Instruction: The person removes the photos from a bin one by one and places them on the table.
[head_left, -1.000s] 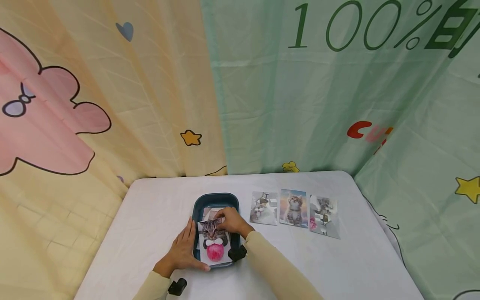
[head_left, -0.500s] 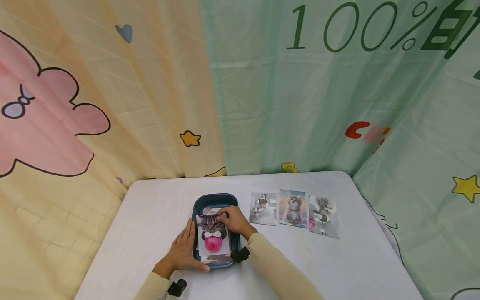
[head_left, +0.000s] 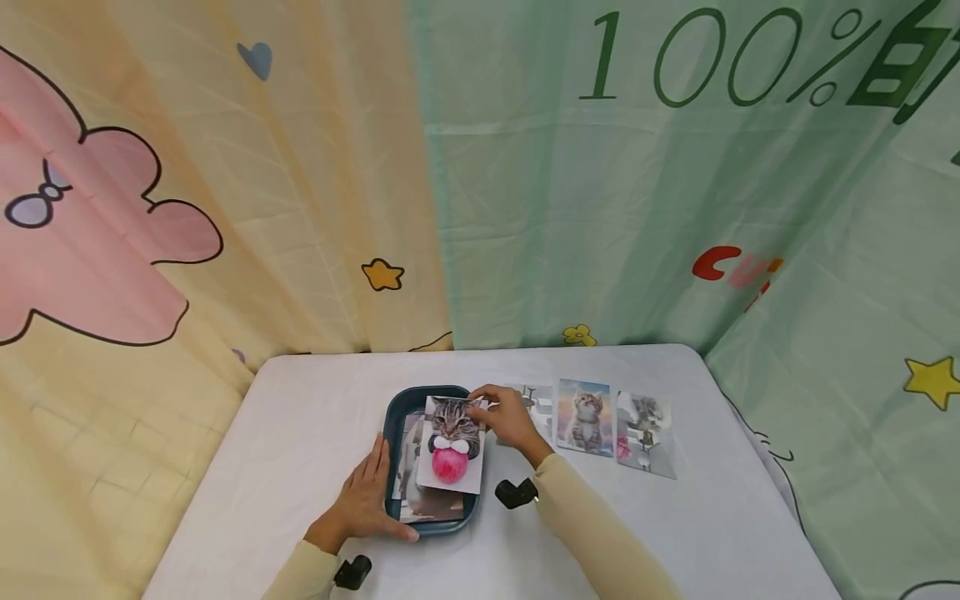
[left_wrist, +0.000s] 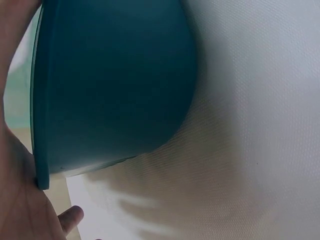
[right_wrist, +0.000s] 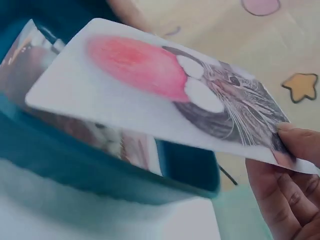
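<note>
My right hand pinches a cat photo card by its upper right corner, thumb on top and fingers beneath. In the right wrist view the card, with a tabby cat and a pink ball, is held tilted above the tray. The dark teal tray holds more photo cards lying loosely over one another. My left hand rests against the tray's left side, fingers straight and thumb along the near edge. The left wrist view shows the palm touching the tray's rim.
To the tray's right, a kitten card and a grey cat card lie in a row on the white table. Another card at the row's left is partly covered by my right hand. Printed curtains hang behind.
My right hand has lifted the cat card up and moved it to the right, uncovering the cards in the tray. The left hand has stayed on the tray.
</note>
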